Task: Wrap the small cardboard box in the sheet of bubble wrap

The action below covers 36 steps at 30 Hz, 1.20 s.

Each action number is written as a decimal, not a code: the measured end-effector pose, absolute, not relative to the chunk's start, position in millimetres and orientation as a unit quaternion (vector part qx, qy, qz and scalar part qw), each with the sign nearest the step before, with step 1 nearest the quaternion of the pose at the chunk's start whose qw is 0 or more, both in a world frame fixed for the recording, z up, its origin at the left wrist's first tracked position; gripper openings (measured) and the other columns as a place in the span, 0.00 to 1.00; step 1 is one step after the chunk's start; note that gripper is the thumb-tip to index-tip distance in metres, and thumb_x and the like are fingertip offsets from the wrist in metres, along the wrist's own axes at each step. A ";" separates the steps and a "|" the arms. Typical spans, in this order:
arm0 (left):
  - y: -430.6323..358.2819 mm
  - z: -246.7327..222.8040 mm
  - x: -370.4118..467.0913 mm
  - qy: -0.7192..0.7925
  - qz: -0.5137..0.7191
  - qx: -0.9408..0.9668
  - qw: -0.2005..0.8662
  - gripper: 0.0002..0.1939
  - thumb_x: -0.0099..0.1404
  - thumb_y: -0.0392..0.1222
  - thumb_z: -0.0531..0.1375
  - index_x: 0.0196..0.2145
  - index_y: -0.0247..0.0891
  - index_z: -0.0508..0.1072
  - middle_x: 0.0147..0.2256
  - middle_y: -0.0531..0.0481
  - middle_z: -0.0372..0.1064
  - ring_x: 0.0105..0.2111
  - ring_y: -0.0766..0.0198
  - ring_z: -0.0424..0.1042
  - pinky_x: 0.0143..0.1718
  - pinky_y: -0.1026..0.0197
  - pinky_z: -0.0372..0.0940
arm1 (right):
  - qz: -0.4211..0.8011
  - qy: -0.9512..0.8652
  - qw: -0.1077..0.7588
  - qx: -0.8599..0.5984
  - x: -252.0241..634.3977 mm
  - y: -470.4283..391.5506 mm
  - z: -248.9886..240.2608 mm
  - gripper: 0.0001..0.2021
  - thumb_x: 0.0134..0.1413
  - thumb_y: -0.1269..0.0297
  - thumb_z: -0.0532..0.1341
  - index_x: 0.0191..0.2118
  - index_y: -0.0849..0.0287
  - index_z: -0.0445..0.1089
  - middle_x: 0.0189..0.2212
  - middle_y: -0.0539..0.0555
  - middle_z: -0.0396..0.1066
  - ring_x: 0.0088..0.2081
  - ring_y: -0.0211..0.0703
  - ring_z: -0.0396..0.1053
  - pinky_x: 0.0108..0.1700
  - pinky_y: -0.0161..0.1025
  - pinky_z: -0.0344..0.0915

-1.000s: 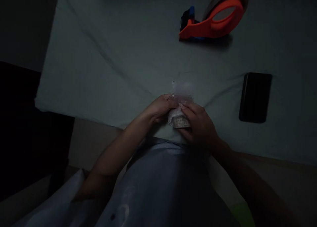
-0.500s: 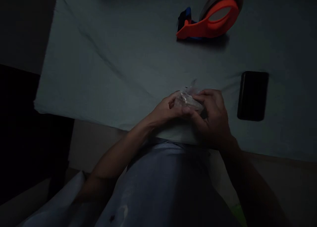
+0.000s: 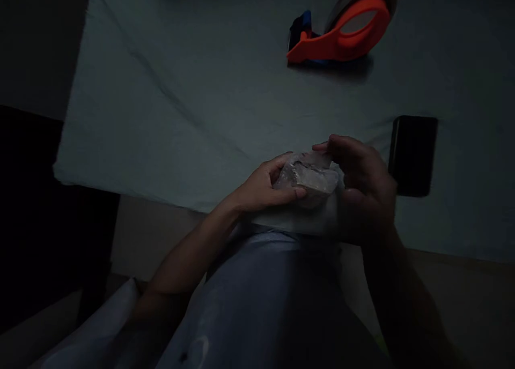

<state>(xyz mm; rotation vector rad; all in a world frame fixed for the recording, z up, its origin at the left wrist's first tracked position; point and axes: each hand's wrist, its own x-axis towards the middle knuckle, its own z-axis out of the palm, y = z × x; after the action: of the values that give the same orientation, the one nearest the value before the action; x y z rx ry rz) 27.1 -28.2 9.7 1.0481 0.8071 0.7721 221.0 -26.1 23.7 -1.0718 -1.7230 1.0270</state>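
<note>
A small bundle wrapped in clear plastic (image 3: 311, 177) is held just above the near edge of the table; what lies inside the wrap is too dim to make out. My left hand (image 3: 267, 186) grips it from the left, thumb across the front and fingers behind. Just right of the bundle is my right hand (image 3: 368, 184), its fingers apart and curved around that side. Its fingertips are close to the plastic, and whether they touch it I cannot tell.
An orange and blue tape dispenser (image 3: 341, 42) with a roll of tape lies at the back. To the right of my right hand rests a black phone-like slab (image 3: 414, 157). A pale cloth (image 3: 181, 127) covers the table, its front edge close to my body. The room is dark.
My right hand has let go of the plastic and moved right, its fingers opening. More of the wrapped bundle now shows in my left hand.
</note>
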 end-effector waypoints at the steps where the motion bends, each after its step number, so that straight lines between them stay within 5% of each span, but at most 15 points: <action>1: -29.0 9.0 25.5 0.362 0.347 0.485 0.716 0.27 0.55 0.51 0.68 0.51 0.40 0.71 0.45 0.47 0.73 0.46 0.56 0.73 0.47 0.58 0.68 | 0.407 -0.683 0.433 -0.424 220.5 -24.4 26.0 0.26 0.57 0.45 0.59 0.58 0.49 0.64 0.53 0.55 0.70 0.54 0.52 0.69 0.55 0.54 0.67; 5: -30.7 5.2 21.8 0.366 0.341 0.496 0.709 0.26 0.54 0.48 0.68 0.50 0.40 0.72 0.46 0.47 0.72 0.45 0.58 0.72 0.46 0.59 0.67 | 0.324 -0.730 0.423 -0.428 213.4 -18.4 33.4 0.07 0.55 0.67 0.64 0.40 0.52 0.75 0.37 0.51 0.75 0.42 0.44 0.73 0.45 0.45 0.70; 8: -29.3 2.9 21.8 0.358 0.362 0.489 0.708 0.22 0.53 0.45 0.68 0.47 0.39 0.74 0.44 0.48 0.73 0.42 0.61 0.72 0.44 0.62 0.66 | 0.304 -0.746 0.419 -0.418 209.1 -18.9 31.6 0.05 0.55 0.71 0.63 0.35 0.53 0.75 0.32 0.50 0.75 0.36 0.41 0.73 0.40 0.42 0.70; 18: -29.5 2.3 19.4 0.377 0.378 0.473 0.701 0.28 0.53 0.45 0.67 0.51 0.38 0.71 0.53 0.43 0.70 0.52 0.53 0.70 0.51 0.57 0.65 | 0.264 -0.827 0.354 -0.348 214.3 -29.8 33.7 0.06 0.55 0.65 0.59 0.40 0.51 0.71 0.38 0.53 0.75 0.49 0.51 0.71 0.53 0.56 0.66; 27: -27.2 4.0 13.3 0.354 0.371 0.446 0.734 0.24 0.55 0.40 0.65 0.51 0.43 0.71 0.38 0.52 0.70 0.34 0.67 0.70 0.35 0.65 0.64 | 0.083 -0.866 0.321 -0.374 204.2 -47.7 18.5 0.16 0.52 0.63 0.61 0.49 0.45 0.66 0.46 0.51 0.72 0.55 0.54 0.67 0.57 0.60 0.61; 31: -16.9 3.8 12.1 0.356 0.380 0.564 0.641 0.25 0.55 0.43 0.66 0.52 0.42 0.71 0.49 0.46 0.69 0.50 0.55 0.69 0.51 0.56 0.65 | 0.068 -0.849 0.352 -0.389 209.4 -44.4 21.4 0.16 0.52 0.56 0.60 0.48 0.48 0.65 0.50 0.55 0.68 0.57 0.58 0.64 0.56 0.63 0.62; 36: -1.8 -6.7 2.1 0.382 0.335 0.712 0.484 0.30 0.57 0.41 0.63 0.58 0.40 0.66 0.60 0.41 0.61 0.67 0.48 0.50 0.65 0.46 0.51 | 0.087 -0.785 0.418 -0.448 226.1 -39.6 24.2 0.15 0.57 0.53 0.56 0.49 0.47 0.67 0.48 0.57 0.70 0.56 0.63 0.64 0.56 0.68 0.61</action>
<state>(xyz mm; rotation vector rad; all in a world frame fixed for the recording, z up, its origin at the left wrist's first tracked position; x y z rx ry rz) 2.1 -1.8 -6.7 1.7352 0.9313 0.8148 226.1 -39.6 24.2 -1.1234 -1.9701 0.2172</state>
